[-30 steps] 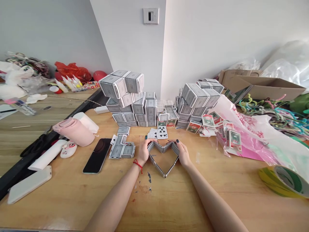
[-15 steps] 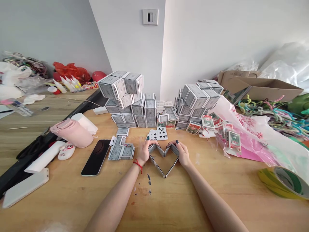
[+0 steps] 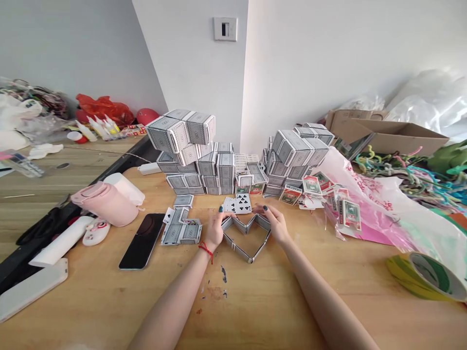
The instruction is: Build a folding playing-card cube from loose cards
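Left hand: the left hand sits at the outer left of the card heart, touching it, with a red string around the wrist.
Right hand: the right hand sits at the outer right of the heart, touching it, well apart from the left hand.
Grip: the fingers partly hide the heart's upper ends; whether the hands are clamping it or only touching it is hard to tell.
Main thing: a card heart, made of upright playing cards, stands on the tabletop between the hands, at lower middle of the frame.
Just above: a fan of playing cards lies beyond the heart, its lower edge partly out of sight behind the fingers.
Left of the hands: a folded card piece lies beside a phone.
Back: card stacks rise at upper middle, their inner cards hidden.
Right: a plastic bag lies crumpled, with a tape roll cut off at the lower right edge.
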`<move>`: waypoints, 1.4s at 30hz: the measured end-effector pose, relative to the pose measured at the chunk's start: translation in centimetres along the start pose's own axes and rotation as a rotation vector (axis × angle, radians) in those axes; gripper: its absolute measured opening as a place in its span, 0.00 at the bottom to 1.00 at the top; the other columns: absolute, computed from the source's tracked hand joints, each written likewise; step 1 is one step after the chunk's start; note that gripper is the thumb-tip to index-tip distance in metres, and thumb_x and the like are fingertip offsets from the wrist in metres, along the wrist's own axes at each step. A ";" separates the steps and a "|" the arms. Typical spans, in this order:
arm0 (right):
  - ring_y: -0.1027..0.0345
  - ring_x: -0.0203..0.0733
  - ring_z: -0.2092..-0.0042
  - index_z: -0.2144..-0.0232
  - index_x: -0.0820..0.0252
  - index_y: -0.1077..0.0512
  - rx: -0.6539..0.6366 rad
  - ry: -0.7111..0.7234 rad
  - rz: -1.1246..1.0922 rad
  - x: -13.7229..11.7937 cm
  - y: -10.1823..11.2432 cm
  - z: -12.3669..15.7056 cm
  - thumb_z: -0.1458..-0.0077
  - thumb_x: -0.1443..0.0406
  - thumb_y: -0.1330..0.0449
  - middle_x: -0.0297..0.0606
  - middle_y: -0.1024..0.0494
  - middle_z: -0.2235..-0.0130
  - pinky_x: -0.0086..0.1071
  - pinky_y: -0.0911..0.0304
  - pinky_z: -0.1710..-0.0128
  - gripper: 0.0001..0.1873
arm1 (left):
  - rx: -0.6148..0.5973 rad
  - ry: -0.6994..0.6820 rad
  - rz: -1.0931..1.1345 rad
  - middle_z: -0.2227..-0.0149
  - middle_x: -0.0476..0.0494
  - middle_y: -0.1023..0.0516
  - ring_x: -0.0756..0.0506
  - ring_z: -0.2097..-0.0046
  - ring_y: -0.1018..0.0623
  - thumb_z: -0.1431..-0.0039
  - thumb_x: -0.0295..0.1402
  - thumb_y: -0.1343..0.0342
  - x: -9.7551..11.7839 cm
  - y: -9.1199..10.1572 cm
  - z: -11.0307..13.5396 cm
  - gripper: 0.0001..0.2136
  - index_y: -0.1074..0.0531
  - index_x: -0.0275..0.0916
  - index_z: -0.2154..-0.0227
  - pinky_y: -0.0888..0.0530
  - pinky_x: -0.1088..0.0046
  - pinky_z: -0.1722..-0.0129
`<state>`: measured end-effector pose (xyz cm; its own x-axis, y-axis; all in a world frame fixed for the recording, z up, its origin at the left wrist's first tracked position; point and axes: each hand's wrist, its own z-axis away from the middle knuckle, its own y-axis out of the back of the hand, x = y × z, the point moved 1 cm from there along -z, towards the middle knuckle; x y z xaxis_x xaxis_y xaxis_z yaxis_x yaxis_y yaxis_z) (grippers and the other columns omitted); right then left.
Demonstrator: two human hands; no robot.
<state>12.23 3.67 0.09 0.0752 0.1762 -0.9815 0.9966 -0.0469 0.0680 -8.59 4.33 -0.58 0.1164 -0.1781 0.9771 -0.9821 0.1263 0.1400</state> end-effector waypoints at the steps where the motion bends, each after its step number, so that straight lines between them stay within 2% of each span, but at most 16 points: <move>1: 0.31 0.45 0.64 0.61 0.58 0.28 0.073 0.036 0.047 -0.3 0.3 -0.8 0.46 0.50 0.50 0.41 0.24 0.65 0.40 0.37 0.60 0.22 | 0.006 -0.005 0.006 0.66 0.39 0.22 0.43 0.59 0.25 0.39 0.45 0.68 0.0 0.0 0.0 0.27 0.25 0.35 0.72 0.33 0.65 0.52; 3: 0.33 0.44 0.65 0.61 0.56 0.28 0.193 0.181 0.321 -1.2 0.8 -2.5 0.46 0.54 0.49 0.42 0.26 0.62 0.39 0.37 0.63 0.17 | 0.010 -0.019 0.016 0.66 0.39 0.22 0.43 0.59 0.25 0.39 0.44 0.67 0.1 0.0 0.1 0.26 0.25 0.35 0.72 0.33 0.66 0.53; 4: 0.34 0.44 0.63 0.62 0.55 0.28 0.195 0.275 0.484 -1.8 0.8 -3.4 0.45 0.56 0.49 0.42 0.27 0.61 0.39 0.37 0.62 0.15 | 0.011 -0.023 0.018 0.66 0.39 0.22 0.43 0.59 0.25 0.39 0.44 0.66 0.1 -0.1 0.1 0.26 0.25 0.35 0.72 0.32 0.66 0.53; 7: 0.39 0.49 0.55 0.58 0.54 0.29 0.068 0.509 0.931 -3.3 0.4 -5.9 0.45 0.62 0.49 0.44 0.29 0.55 0.41 0.40 0.57 0.14 | 0.014 -0.031 0.019 0.66 0.41 0.22 0.44 0.59 0.25 0.39 0.43 0.67 0.2 -0.2 0.2 0.26 0.25 0.35 0.72 0.33 0.66 0.52; 9: 0.42 0.51 0.55 0.56 0.58 0.30 0.037 0.562 1.147 -3.9 -0.1 -7.3 0.46 0.65 0.47 0.46 0.31 0.52 0.41 0.39 0.60 0.15 | 0.022 -0.033 0.019 0.65 0.41 0.22 0.44 0.59 0.25 0.39 0.43 0.67 0.2 -0.2 0.2 0.26 0.25 0.34 0.71 0.33 0.66 0.52; 11: 0.42 0.50 0.56 0.61 0.62 0.28 0.003 0.569 1.276 -4.0 -0.5 -8.4 0.47 0.68 0.47 0.47 0.29 0.54 0.39 0.38 0.63 0.12 | 0.029 -0.029 0.020 0.65 0.41 0.22 0.44 0.58 0.25 0.39 0.43 0.67 0.1 -0.2 0.2 0.26 0.25 0.34 0.69 0.32 0.66 0.52; 14: 0.40 0.47 0.59 0.68 0.62 0.26 0.012 0.578 1.341 -3.9 -0.4 -9.4 0.46 0.72 0.50 0.45 0.25 0.62 0.34 0.40 0.68 0.12 | 0.032 -0.023 0.021 0.64 0.41 0.22 0.44 0.57 0.25 0.39 0.43 0.66 0.0 -0.2 0.3 0.25 0.25 0.34 0.68 0.32 0.66 0.53; 17: 0.39 0.44 0.62 0.71 0.61 0.26 0.065 0.679 1.308 -4.6 0.2 -9.5 0.46 0.73 0.50 0.42 0.24 0.65 0.32 0.41 0.71 0.13 | 0.044 -0.028 0.021 0.63 0.41 0.22 0.44 0.57 0.25 0.38 0.42 0.67 -0.1 -0.2 0.3 0.25 0.24 0.35 0.67 0.31 0.66 0.54; 21: 0.37 0.41 0.64 0.70 0.59 0.27 0.264 0.844 1.110 -7.6 1.3 -7.5 0.46 0.69 0.47 0.40 0.24 0.65 0.33 0.40 0.68 0.09 | 0.072 -0.053 0.001 0.64 0.41 0.21 0.44 0.58 0.25 0.38 0.41 0.67 -0.3 -0.2 0.2 0.25 0.24 0.35 0.67 0.31 0.66 0.54; 23: 0.36 0.41 0.65 0.71 0.58 0.28 0.380 0.860 0.971 -9.3 1.8 -5.7 0.48 0.67 0.45 0.40 0.24 0.66 0.34 0.39 0.66 0.05 | 0.133 -0.053 -0.019 0.65 0.41 0.21 0.44 0.58 0.25 0.38 0.41 0.67 -0.3 -0.3 0.2 0.26 0.24 0.35 0.68 0.31 0.66 0.54; 25: 0.36 0.39 0.69 0.73 0.58 0.29 0.500 0.780 0.811 -10.4 2.4 -3.7 0.49 0.64 0.43 0.39 0.26 0.70 0.34 0.40 0.67 0.04 | 0.242 -0.053 -0.038 0.65 0.40 0.22 0.44 0.58 0.25 0.38 0.40 0.68 -0.2 -0.2 0.3 0.26 0.24 0.35 0.70 0.32 0.66 0.54; 28: 0.44 0.33 0.78 0.74 0.59 0.31 0.600 0.427 0.482 -10.3 3.6 -1.1 0.51 0.59 0.42 0.32 0.33 0.78 0.28 0.46 0.78 0.09 | 0.402 -0.061 -0.067 0.64 0.40 0.22 0.44 0.58 0.25 0.38 0.40 0.68 0.1 -0.3 0.7 0.26 0.25 0.35 0.70 0.32 0.67 0.54; 33: 0.48 0.29 0.82 0.76 0.59 0.33 0.377 -0.169 -0.141 -7.3 4.7 1.1 0.58 0.55 0.38 0.30 0.35 0.80 0.25 0.54 0.84 0.14 | 0.420 -0.025 -0.153 0.63 0.41 0.23 0.44 0.57 0.26 0.37 0.41 0.68 0.8 -1.4 2.2 0.24 0.26 0.37 0.66 0.33 0.67 0.54; 35: 0.47 0.30 0.81 0.75 0.59 0.33 0.319 -0.329 -0.216 -6.0 4.3 1.7 0.61 0.56 0.37 0.30 0.34 0.80 0.25 0.54 0.85 0.14 | 0.381 0.006 -0.144 0.60 0.41 0.24 0.44 0.54 0.27 0.37 0.42 0.69 1.0 -2.3 2.9 0.24 0.28 0.38 0.63 0.34 0.66 0.52; 38: 0.51 0.29 0.83 0.78 0.59 0.34 0.196 -0.421 -0.213 -4.5 3.1 2.5 0.62 0.52 0.37 0.29 0.38 0.82 0.26 0.57 0.85 0.17 | 0.334 -0.009 -0.091 0.55 0.39 0.27 0.44 0.50 0.30 0.37 0.44 0.68 1.3 -3.3 3.9 0.22 0.32 0.37 0.59 0.36 0.65 0.48; 42: 0.47 0.31 0.82 0.75 0.60 0.34 0.184 -0.440 0.026 -3.4 2.6 3.0 0.61 0.48 0.39 0.30 0.36 0.81 0.27 0.51 0.83 0.21 | 0.092 -0.050 -0.042 0.47 0.37 0.35 0.43 0.44 0.36 0.39 0.45 0.60 1.7 -3.5 4.9 0.21 0.41 0.38 0.49 0.41 0.61 0.44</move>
<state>14.42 0.02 3.02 0.0391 -0.2590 -0.9651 0.9689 -0.2262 0.1000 -5.73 -1.19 -0.20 0.1526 -0.2296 0.9612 -0.9862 0.0282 0.1633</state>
